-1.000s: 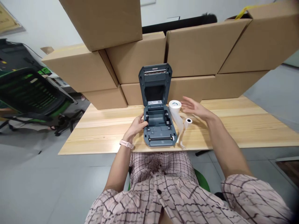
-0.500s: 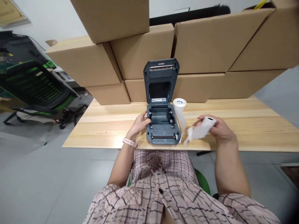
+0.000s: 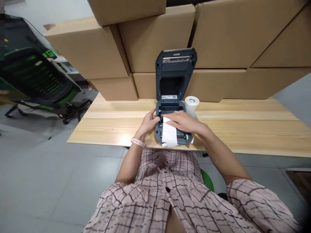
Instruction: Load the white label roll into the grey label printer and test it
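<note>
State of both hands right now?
Left hand: holding the left side of the dark grey plastic printer.
Right hand: over the printer, at a white paper strip; grip cannot be told.

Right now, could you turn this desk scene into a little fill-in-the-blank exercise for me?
1. The printer has its lid ___, not shut.
2. A pink wristband circles the person's ___ wrist.
3. In this view, the paper roll stands on the table to the ___ of the printer.
4. The paper strip beside the right grip is coloured ___.
Missing words: open; left; right; white.
</note>
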Motion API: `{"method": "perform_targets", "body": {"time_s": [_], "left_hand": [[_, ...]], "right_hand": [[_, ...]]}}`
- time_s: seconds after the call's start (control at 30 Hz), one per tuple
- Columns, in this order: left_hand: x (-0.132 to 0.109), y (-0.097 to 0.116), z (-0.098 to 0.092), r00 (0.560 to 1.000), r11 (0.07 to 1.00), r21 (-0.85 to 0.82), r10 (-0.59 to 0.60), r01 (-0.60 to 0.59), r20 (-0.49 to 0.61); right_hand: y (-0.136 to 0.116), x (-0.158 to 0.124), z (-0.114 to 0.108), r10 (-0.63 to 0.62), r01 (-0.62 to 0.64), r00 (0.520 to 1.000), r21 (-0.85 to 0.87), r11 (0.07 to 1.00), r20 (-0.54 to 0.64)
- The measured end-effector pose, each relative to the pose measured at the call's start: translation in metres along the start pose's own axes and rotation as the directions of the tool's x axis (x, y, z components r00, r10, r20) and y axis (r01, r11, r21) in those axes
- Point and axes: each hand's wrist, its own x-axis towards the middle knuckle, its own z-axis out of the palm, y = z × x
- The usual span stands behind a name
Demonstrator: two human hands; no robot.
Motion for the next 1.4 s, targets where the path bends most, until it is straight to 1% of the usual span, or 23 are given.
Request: {"method": "perform_targets", "body": {"time_s": [0.13, 0.23, 0.33, 0.43, 0.5, 0.63, 0.7, 0.77, 0.83, 0.87, 0.93, 1.0, 1.03, 1.1, 1.17, 1.2, 1.27, 1.4], "left_hand": [[-0.001, -0.004, 0.002, 0.999, 1.0, -0.019, 0.015, -0.016, -0.046], [-0.001, -0.006, 0.003, 0.998, 0.999, -0.032, 0.02, -0.022, -0.061], [-0.002, -0.007, 0.004, 0.997, 0.999, -0.025, 0.033, -0.035, -0.069], [-0.002, -0.007, 0.004, 0.995, 0.999, 0.002, 0.041, -0.041, -0.088], [-0.002, -0.005, 0.004, 0.994, 0.999, 0.008, 0.04, -0.039, -0.101], [-0.003, -0.001, 0.005, 0.994, 1.0, -0.026, 0.008, -0.011, -0.108], [-0.003, -0.001, 0.006, 0.994, 1.0, -0.029, -0.001, -0.002, -0.105], [-0.003, -0.002, 0.006, 0.994, 1.0, -0.027, 0.001, -0.004, -0.107], [-0.002, -0.004, 0.005, 0.994, 1.0, -0.02, 0.01, -0.012, -0.106], [-0.002, -0.005, 0.004, 0.994, 1.0, -0.008, 0.018, -0.019, -0.104], [-0.002, -0.007, 0.003, 0.995, 0.998, 0.059, 0.039, -0.034, -0.096], [-0.003, -0.005, 0.001, 0.994, 0.98, 0.196, 0.061, -0.043, -0.086], [-0.004, -0.002, 0.001, 0.994, 0.956, 0.289, 0.071, -0.045, -0.081], [-0.006, 0.006, 0.002, 0.993, 0.874, 0.485, 0.089, -0.042, -0.075], [-0.008, 0.014, 0.004, 0.992, 0.777, 0.628, 0.101, -0.029, -0.079], [-0.009, 0.017, 0.006, 0.991, 0.743, 0.669, 0.102, -0.019, -0.085], [-0.01, 0.021, 0.008, 0.99, 0.716, 0.698, 0.099, 0.0, -0.101], [-0.01, 0.018, 0.009, 0.986, 0.751, 0.66, 0.11, -0.002, -0.122]], "right_hand": [[0.003, -0.01, 0.004, -0.039, 0.04, 0.999, 0.019, 0.999, -0.031], [0.004, -0.015, 0.009, -0.077, 0.08, 0.995, 0.032, 0.996, -0.066], [0.001, -0.022, 0.016, -0.151, 0.154, 0.982, 0.016, 0.988, -0.113], [-0.004, -0.033, 0.018, -0.192, 0.194, 0.974, 0.006, 0.981, -0.121], [-0.007, -0.042, 0.015, -0.185, 0.187, 0.978, 0.016, 0.982, -0.094], [-0.009, -0.053, 0.003, -0.174, 0.173, 0.984, 0.054, 0.984, 0.025], [-0.011, -0.056, 0.001, -0.171, 0.168, 0.983, 0.055, 0.984, 0.064], [-0.019, -0.058, 0.004, -0.146, 0.145, 0.988, 0.032, 0.989, 0.058], [-0.032, -0.06, 0.014, -0.099, 0.099, 0.995, -0.018, 0.995, 0.001], [-0.039, -0.06, 0.02, -0.077, 0.075, 0.996, -0.048, 0.996, -0.046], [-0.055, -0.062, 0.034, -0.054, 0.039, 0.987, -0.1, 0.994, -0.154], [-0.066, -0.063, 0.046, -0.06, 0.03, 0.968, -0.123, 0.992, -0.245], [-0.069, -0.064, 0.05, -0.065, 0.031, 0.958, -0.125, 0.992, -0.279], [-0.07, -0.066, 0.055, -0.078, 0.043, 0.944, -0.117, 0.992, -0.319], [-0.067, -0.069, 0.055, -0.095, 0.066, 0.939, -0.097, 0.993, -0.33], [-0.064, -0.07, 0.055, -0.102, 0.079, 0.938, -0.082, 0.994, -0.331], [-0.059, -0.074, 0.052, -0.117, 0.109, 0.935, -0.043, 0.993, -0.336], [-0.052, -0.082, 0.045, -0.138, 0.161, 0.932, 0.043, 0.986, -0.334]]}}
